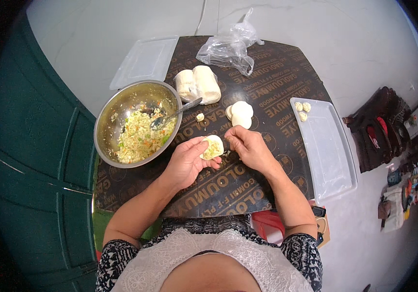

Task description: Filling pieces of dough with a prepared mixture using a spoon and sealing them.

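My left hand holds a round dumpling wrapper between thumb and fingers, with chopped filling spread on its middle. To its right, my right hand is closed, its fingertips curled together and apart from that wrapper. Whether anything is pinched in them is hidden. Just beyond the right fingers lies a small stack of pale round wrappers. On the left stands a steel bowl of chopped filling, with a spoon leaning over its rim. A little lump of dough sits between bowl and stack.
Two packs of wrappers in clear plastic lie behind the bowl on the dark printed table. A crumpled plastic bag and a translucent lid are at the back. At right, a translucent tray bears several folded dumplings.
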### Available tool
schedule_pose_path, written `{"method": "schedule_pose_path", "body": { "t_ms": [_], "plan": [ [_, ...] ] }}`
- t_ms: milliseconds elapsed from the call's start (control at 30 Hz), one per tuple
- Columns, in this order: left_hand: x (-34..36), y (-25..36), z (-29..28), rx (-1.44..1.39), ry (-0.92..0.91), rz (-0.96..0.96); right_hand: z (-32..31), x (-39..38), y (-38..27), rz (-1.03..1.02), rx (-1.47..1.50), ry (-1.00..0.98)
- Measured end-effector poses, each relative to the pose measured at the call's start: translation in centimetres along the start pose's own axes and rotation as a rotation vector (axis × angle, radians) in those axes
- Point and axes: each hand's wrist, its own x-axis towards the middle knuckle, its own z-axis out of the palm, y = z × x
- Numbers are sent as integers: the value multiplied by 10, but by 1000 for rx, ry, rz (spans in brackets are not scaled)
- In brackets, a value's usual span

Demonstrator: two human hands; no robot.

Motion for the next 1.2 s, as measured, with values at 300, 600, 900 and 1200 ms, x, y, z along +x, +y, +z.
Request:
{"method": "schedule_pose_path", "body": {
  "t_ms": [300,600,900,1200],
  "plan": [
    [1,0,-5,-17,64,8,7,0,0,377,440,-250],
    [0,-2,0,165,197,50,20,-1,6,-229,-78,-59],
    [1,-1,-3,377,267,-17,21,-3,0,-340,-209,-35],
    [-3,7,1,300,209,-39,20,-2,4,-238,-87,-100]
  ]
}}
